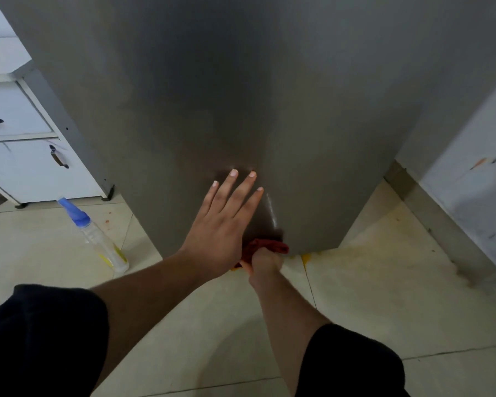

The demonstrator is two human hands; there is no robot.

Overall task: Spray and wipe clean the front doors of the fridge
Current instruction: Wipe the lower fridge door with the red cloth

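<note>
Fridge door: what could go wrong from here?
1. The left hand lies bare and flat on the fridge door; it may leave fresh prints.
2. The red cloth, gripped by the right hand, works at the door's bottom edge near a yellow floor stain; it could smear that upward.
3. The spray bottle on the floor might get knocked.

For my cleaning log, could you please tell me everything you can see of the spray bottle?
The bottle has a clear plastic body, a blue spray head and a little yellow liquid at its base. It stands on the tiled floor left of the fridge, with nothing else touching it.
</note>
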